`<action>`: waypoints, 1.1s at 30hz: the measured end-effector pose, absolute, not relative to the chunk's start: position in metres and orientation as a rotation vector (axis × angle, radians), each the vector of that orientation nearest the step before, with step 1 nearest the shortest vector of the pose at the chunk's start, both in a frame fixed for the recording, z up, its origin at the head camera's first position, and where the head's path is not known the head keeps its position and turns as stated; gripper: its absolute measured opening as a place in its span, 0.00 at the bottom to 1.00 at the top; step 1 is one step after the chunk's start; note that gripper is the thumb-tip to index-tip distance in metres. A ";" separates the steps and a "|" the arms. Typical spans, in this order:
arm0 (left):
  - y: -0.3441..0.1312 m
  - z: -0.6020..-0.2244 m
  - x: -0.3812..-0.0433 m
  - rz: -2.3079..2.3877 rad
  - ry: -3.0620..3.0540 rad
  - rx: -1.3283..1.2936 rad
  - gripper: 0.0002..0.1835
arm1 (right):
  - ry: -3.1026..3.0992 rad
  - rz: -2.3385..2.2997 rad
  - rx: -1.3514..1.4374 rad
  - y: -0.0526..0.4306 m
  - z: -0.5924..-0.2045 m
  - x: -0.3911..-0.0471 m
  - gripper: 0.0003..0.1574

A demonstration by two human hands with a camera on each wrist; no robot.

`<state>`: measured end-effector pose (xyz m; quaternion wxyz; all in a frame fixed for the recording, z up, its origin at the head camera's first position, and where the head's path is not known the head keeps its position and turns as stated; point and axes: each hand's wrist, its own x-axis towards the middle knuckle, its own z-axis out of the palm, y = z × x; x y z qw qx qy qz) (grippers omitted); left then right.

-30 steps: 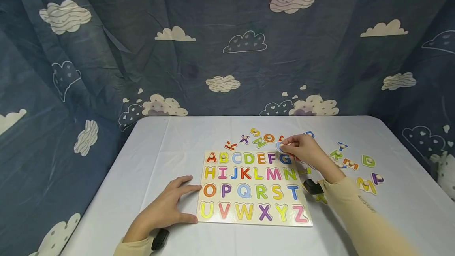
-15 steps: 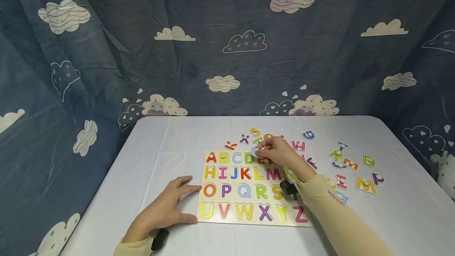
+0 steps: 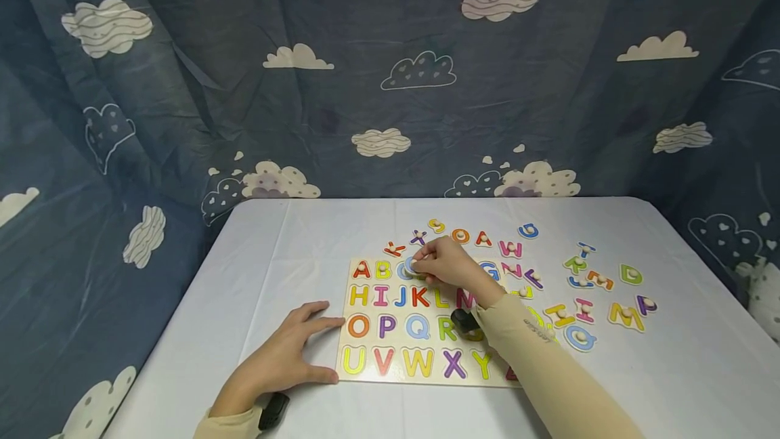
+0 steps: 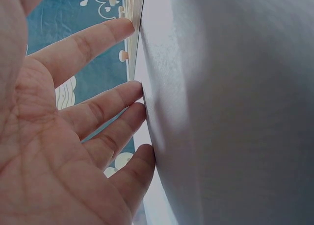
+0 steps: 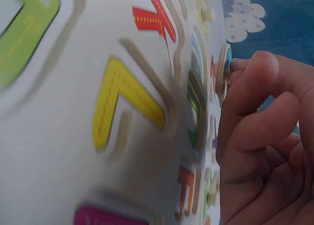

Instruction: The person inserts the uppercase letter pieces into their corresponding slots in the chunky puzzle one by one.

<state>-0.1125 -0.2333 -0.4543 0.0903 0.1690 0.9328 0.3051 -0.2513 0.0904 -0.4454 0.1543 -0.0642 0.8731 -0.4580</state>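
A wooden alphabet board point(image 3: 374, 343) lies on the table, with recesses for coloured letters. My right hand point(image 3: 452, 264) pinches a light blue letter C piece point(image 3: 407, 268) over the top row, overlapping the C recess in the head view. In the right wrist view this piece point(image 5: 224, 74) stands at the fingertips, tilted against the board. Knobbed pieces A point(image 3: 361, 269) and B point(image 3: 382, 269) sit in the top row. My left hand point(image 3: 285, 351) rests at the board's left edge, fingers spread; in the left wrist view its fingertips point(image 4: 128, 28) meet the edge.
Loose knobbed letters lie behind and right of the board, among them an orange O point(image 3: 460, 236), a pink W point(image 3: 510, 249), a green D point(image 3: 630, 274) and a yellow M point(image 3: 626, 317). A dark cloud-patterned cloth point(image 3: 329, 114) hangs behind the white table point(image 3: 292, 242).
My right hand has carried the light blue C leftward from the board's back right to above its top row near B. The left hand has stayed at the left edge.
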 end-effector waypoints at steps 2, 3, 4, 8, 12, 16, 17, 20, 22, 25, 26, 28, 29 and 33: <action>-0.234 -0.454 -0.112 0.906 2.774 0.507 0.46 | 2.507 -1.299 -0.175 0.086 -0.447 -0.252 0.10; -0.234 -0.454 -0.112 0.904 2.774 0.505 0.46 | 2.511 -1.289 -0.169 0.084 -0.447 -0.253 0.09; -0.234 -0.454 -0.113 0.903 2.772 0.504 0.46 | 2.513 -1.282 -0.167 0.082 -0.447 -0.253 0.10; -0.233 -0.454 -0.113 0.894 2.775 0.505 0.46 | 2.517 -1.264 -0.131 0.076 -0.446 -0.254 0.09; -0.233 -0.454 -0.114 0.884 2.782 0.509 0.46 | 2.525 -1.264 -0.127 0.071 -0.448 -0.253 0.08; -0.234 -0.454 -0.114 0.882 2.782 0.497 0.46 | 2.538 -1.247 -0.130 0.067 -0.451 -0.251 0.07; -0.233 -0.455 -0.113 0.883 2.781 0.493 0.46 | 2.543 -1.240 -0.135 0.066 -0.452 -0.251 0.07; -0.233 -0.455 -0.113 0.886 2.777 0.489 0.46 | 2.541 -1.233 -0.120 0.065 -0.451 -0.250 0.06; -0.233 -0.454 -0.113 0.885 2.774 0.490 0.46 | 2.544 -1.223 -0.113 0.065 -0.450 -0.251 0.06; -0.232 -0.453 -0.113 0.887 2.776 0.493 0.46 | 2.553 -1.206 -0.100 0.064 -0.449 -0.252 0.07; -0.232 -0.452 -0.113 0.890 2.777 0.493 0.46 | 2.560 -1.200 -0.099 0.064 -0.449 -0.253 0.07; -0.232 -0.452 -0.113 0.895 2.779 0.488 0.45 | 2.569 -1.193 -0.095 0.064 -0.449 -0.253 0.07; -0.232 -0.452 -0.113 0.898 2.780 0.485 0.45 | 2.569 -1.191 -0.093 0.064 -0.448 -0.253 0.07; -0.232 -0.452 -0.112 0.905 2.774 0.469 0.46 | 2.564 -1.191 -0.085 0.064 -0.449 -0.251 0.07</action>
